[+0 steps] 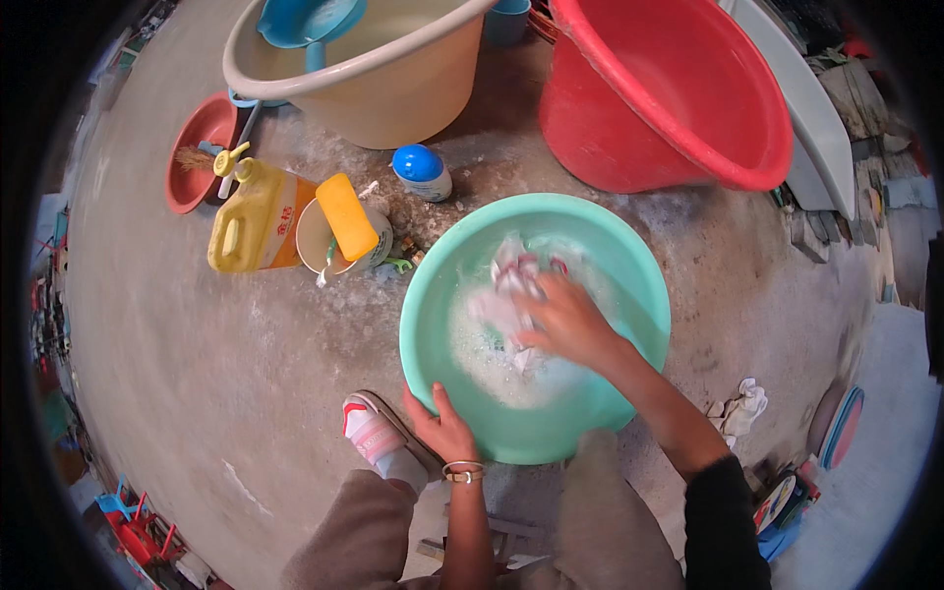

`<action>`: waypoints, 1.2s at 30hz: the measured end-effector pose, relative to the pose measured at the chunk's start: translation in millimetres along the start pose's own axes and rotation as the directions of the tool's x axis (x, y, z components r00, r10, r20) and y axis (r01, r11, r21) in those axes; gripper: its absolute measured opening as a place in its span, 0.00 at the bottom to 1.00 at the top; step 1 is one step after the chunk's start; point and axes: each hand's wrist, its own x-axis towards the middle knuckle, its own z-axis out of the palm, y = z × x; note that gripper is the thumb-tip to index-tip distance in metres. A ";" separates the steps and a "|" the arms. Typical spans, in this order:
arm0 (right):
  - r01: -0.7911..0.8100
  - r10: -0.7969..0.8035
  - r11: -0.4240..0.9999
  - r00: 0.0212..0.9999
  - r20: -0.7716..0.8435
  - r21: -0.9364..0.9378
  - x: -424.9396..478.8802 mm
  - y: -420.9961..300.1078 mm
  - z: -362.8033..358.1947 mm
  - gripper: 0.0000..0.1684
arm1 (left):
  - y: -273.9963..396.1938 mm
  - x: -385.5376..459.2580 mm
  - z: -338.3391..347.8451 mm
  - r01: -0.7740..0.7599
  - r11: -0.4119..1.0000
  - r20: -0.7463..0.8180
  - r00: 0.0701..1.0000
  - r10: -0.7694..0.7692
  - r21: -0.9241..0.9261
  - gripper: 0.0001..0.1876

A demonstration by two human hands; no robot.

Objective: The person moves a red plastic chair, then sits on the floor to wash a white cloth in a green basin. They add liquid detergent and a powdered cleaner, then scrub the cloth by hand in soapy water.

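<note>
A mint-green plastic basin (435,310) stands on the concrete floor in front of me, with sudsy water (479,369) in it. My left hand (445,426) grips its near-left rim, the thumb on the upper side and the fingers around the outer wall. Over the middle of the basin, my right hand (571,321) is blurred, its fingers against a wet white cloth (498,306) with dark red parts. Blur hides whether those fingers close on the cloth. Foam surrounds the cloth in the water.
Beyond the basin stand a beige tub (398,96) holding a blue dipper (316,55), and a red tub (612,140). Left are a yellow jug (251,221), a white bucket (308,236) with an orange sponge brick (346,216), and a blue-capped container (422,173). A white cloth (743,409) lies right.
</note>
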 end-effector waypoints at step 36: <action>-0.067 -0.063 0.881 0.964 -0.257 -0.468 0.3 23.1 69.1 0.32 | 16.7 -4.8 10.9 0.043 0.996 0.014 0.999 -0.042 -0.079 0.21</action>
